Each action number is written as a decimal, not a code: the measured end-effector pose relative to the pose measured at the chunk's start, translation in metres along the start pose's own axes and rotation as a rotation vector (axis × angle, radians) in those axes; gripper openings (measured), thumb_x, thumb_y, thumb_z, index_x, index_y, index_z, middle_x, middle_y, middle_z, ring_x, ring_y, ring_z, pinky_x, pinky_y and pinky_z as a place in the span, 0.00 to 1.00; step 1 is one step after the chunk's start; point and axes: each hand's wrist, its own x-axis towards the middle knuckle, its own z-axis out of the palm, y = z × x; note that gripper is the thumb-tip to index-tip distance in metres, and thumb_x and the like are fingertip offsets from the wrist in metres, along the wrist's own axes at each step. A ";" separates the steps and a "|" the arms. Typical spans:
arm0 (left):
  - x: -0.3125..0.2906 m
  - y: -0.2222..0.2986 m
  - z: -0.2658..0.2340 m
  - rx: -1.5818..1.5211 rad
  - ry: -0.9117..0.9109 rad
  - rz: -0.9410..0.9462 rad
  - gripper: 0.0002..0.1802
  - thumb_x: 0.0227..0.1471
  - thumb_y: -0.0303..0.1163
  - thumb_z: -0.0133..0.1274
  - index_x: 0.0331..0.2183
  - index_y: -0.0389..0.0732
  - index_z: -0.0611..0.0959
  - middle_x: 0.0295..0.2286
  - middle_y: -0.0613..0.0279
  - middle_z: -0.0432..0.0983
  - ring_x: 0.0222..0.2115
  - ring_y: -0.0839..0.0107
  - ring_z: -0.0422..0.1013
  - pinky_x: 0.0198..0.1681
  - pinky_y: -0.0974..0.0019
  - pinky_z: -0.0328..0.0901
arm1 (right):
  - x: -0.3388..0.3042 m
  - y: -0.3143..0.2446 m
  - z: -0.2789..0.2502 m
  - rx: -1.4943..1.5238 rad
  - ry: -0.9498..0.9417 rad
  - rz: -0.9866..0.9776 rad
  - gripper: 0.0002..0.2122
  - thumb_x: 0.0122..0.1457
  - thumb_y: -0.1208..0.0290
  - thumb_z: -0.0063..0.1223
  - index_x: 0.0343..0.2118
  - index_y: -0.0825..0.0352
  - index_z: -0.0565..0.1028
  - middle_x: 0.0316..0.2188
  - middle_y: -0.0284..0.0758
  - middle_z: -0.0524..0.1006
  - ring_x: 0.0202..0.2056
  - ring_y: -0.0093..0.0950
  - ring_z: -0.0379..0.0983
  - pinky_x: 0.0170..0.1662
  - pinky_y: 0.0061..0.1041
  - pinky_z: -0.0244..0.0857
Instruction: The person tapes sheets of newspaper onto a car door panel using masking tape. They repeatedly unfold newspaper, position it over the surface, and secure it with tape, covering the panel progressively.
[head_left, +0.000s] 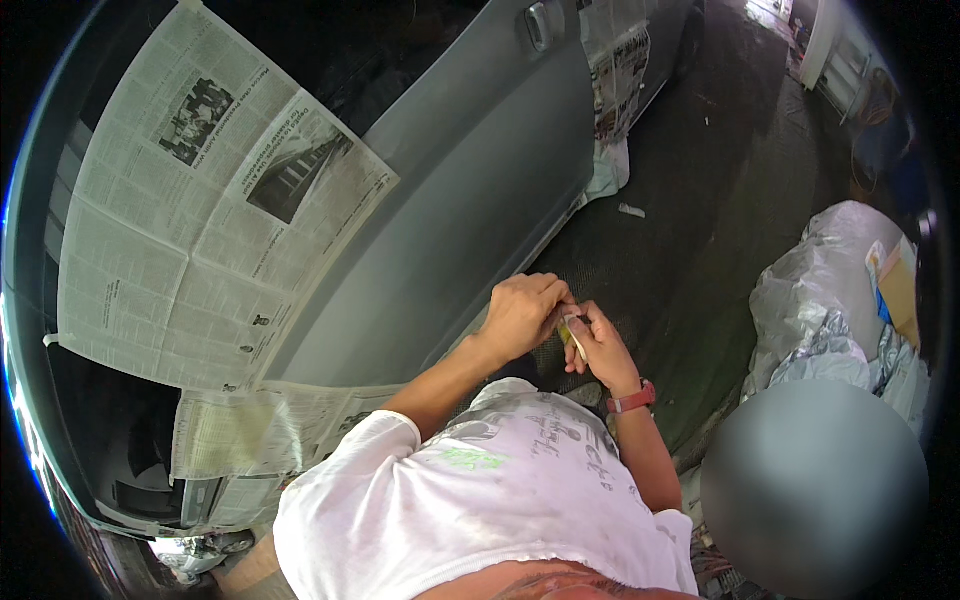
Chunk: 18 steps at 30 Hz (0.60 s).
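Both hands at small yellow roll, beside car door

Right hand, red watch on wrist, has fingers curled around small yellow roll, held out in front of the shirt. Left hand meets it, fingers bent inward, nearly closed; can't tell if they pinch anything. Grey car door just beyond; newspaper covers window area, left. Plastic-wrapped bundle on floor, right.

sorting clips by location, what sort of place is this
Probably a car body or paint workshop: a dull grey vehicle panel, newspaper covering parts beside it, and crumpled plastic sheeting nearby.
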 end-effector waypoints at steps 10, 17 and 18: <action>0.082 -0.125 -0.190 0.821 0.727 -0.162 0.08 0.54 0.29 0.73 0.37 0.44 0.90 0.34 0.63 0.87 0.35 0.64 0.83 0.41 0.60 0.75 | 0.032 0.017 -0.053 -0.578 0.698 -0.560 0.06 0.70 0.74 0.58 0.46 0.66 0.82 0.29 0.44 0.85 0.28 0.43 0.84 0.33 0.41 0.76; 0.078 -0.228 -0.233 1.206 0.696 -0.310 0.17 0.58 0.48 0.73 0.40 0.47 0.91 0.33 0.63 0.88 0.30 0.67 0.82 0.33 0.61 0.76 | 0.034 0.048 -0.154 -0.767 0.990 -0.396 0.08 0.75 0.66 0.56 0.47 0.64 0.81 0.22 0.39 0.79 0.23 0.30 0.79 0.27 0.34 0.69; 0.072 -0.224 -0.242 1.199 0.675 -0.302 0.18 0.58 0.50 0.72 0.40 0.46 0.91 0.32 0.62 0.88 0.28 0.68 0.82 0.32 0.62 0.76 | 0.037 0.050 -0.162 -0.763 1.035 -0.360 0.08 0.74 0.65 0.56 0.46 0.63 0.82 0.22 0.39 0.79 0.23 0.32 0.79 0.28 0.35 0.69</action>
